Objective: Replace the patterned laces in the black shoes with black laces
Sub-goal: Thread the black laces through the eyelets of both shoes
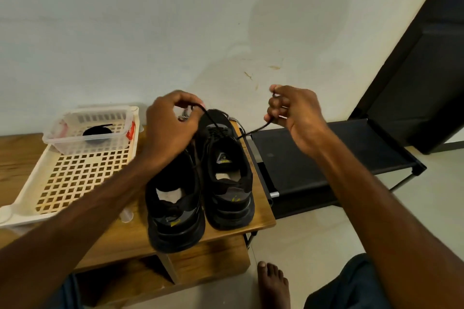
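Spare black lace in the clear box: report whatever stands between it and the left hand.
Only the wall of the clear box. The spare black lace lies coiled inside it, left of the left hand, and no lid shows. That hand's grip is busy, pinching the threaded lace.

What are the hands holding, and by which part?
One black lace, threaded through a black shoe: the left hand pinches one end, the right hand the other.

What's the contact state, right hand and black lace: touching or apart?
Touching. Head view: the black lace runs up from the shoe into the right hand, whose curled fingers pinch it.
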### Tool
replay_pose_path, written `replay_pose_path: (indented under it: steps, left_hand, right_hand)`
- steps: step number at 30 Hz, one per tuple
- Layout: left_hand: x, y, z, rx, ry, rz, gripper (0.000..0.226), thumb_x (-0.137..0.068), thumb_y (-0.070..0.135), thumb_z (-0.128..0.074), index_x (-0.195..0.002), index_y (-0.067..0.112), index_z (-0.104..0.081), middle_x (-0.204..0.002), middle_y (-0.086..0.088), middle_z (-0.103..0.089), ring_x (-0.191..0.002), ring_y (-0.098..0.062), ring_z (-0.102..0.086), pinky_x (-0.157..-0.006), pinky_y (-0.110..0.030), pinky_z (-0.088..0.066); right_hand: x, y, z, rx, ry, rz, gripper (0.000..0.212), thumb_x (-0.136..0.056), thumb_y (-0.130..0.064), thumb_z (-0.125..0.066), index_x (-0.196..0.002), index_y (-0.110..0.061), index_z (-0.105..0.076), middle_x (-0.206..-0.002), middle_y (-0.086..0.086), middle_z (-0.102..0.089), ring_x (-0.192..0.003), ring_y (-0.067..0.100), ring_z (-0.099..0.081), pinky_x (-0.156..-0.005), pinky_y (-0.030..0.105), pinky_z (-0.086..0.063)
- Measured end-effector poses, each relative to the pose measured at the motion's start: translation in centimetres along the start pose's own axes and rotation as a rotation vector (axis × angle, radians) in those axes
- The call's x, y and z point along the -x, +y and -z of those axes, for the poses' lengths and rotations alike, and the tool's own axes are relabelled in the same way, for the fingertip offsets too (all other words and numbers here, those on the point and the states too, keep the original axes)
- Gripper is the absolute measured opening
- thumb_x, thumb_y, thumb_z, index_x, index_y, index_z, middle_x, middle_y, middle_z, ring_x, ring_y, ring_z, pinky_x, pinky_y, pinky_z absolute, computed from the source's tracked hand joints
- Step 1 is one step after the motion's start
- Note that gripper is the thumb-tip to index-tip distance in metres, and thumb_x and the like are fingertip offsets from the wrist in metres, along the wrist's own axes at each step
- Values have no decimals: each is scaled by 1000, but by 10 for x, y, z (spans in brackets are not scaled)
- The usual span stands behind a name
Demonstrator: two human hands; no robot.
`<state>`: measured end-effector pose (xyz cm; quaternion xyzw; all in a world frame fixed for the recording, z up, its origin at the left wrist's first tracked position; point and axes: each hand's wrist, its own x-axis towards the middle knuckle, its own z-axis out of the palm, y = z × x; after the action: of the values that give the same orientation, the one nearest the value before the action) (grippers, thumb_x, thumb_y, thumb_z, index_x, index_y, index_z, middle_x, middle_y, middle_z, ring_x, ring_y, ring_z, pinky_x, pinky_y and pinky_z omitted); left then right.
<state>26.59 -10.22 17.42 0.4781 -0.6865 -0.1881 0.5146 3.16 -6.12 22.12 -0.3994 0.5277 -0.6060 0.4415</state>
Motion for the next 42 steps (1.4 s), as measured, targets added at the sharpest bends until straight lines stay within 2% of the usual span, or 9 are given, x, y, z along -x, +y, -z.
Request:
replay_pose_path:
  steps: [3, 6, 14, 21, 24, 27, 29, 37, 42]
  left_hand:
    - [-10, -3, 12, 108, 91, 29, 7, -91, 27, -72, -96, 23, -76, -96, 14, -75, -92, -6, -68, -75, -26, -47]
    - [-14, -8, 15, 158, 88, 47, 15, -91, 34, -72, -97, 21, -77, -95, 11, -75, -81, -9, -67, -67, -28, -44]
    - [-5, -9, 6, -65, -120, -12, 6, -88, 25, -75, -89, 23, -80, -89, 13, -75, -77, -1, -66, -77, -28, -55]
    - [-8, -24, 6, -291, -340, 50, 9, -83, 26, -82, -89, 20, -81, -96, 5, -78, -80, -6, -68, -77, -21, -48]
    - [-11, -23, 9, -253, -355, 77, 9, -83, 29, -82, -90, 23, -81, -88, 11, -75, -78, -1, -68, -70, -14, -45]
    - [-10, -16, 8, -109, -336, 118, 14, -81, 32, -84, -92, 24, -80, -92, 16, -74, -83, 2, -69, -78, -16, -50]
    - [-7, -12, 3, -25, -311, 132, 15, -81, 32, -85, -93, 24, -80, -98, 15, -76, -89, 2, -69, -84, -18, -52]
    - [5, 0, -28, -39, -335, 53, 9, -82, 29, -83, -89, 24, -81, -94, 15, -76, -90, 4, -69, -84, -10, -52]
    - [4, -5, -28, -190, -457, 50, 19, -83, 21, -82, -101, 22, -78, -109, 12, -74, -92, 2, -61, -97, -25, -51]
  right_hand:
    - [1, 13, -4, 874, -236, 212, 13, -97, -20, -67, -102, -13, -76, -69, -14, -58, -53, -2, -52, -60, 9, -45]
    - [3, 26, -10, 1172, -465, 137, 14, -92, -13, -74, -104, -13, -81, -68, -17, -56, -54, -3, -49, -51, 5, -36]
    - [-1, 16, -14, 1004, -254, 274, 11, -97, -23, -68, -96, -20, -78, -107, -8, -75, -104, 4, -64, -94, 25, -48]
    - [8, -11, -16, -356, -102, -11, 13, -102, -6, -44, -98, -7, -56, -69, 4, -59, -63, 20, -61, -75, 38, -59]
    - [4, -5, -12, 24, -55, -1, 18, -100, -12, -51, -101, -6, -67, -66, -4, -53, -56, 10, -47, -58, 27, -42]
    - [1, 18, -13, 947, -270, 213, 14, -96, -24, -67, -101, -17, -78, -90, -11, -71, -75, -3, -60, -70, 18, -45]
    - [0, 32, -19, 1162, -413, 196, 15, -97, -23, -68, -99, -16, -81, -95, -4, -75, -78, 2, -62, -74, 23, -46]
    - [-6, 30, -25, 1228, -355, 126, 30, -99, -22, -60, -89, 2, -77, -87, 21, -74, -67, 27, -61, -58, 30, -45]
    - [2, 3, -20, 831, -221, 111, 33, -103, -24, -53, -82, -9, -74, -94, -3, -75, -92, 13, -69, -84, 27, -50]
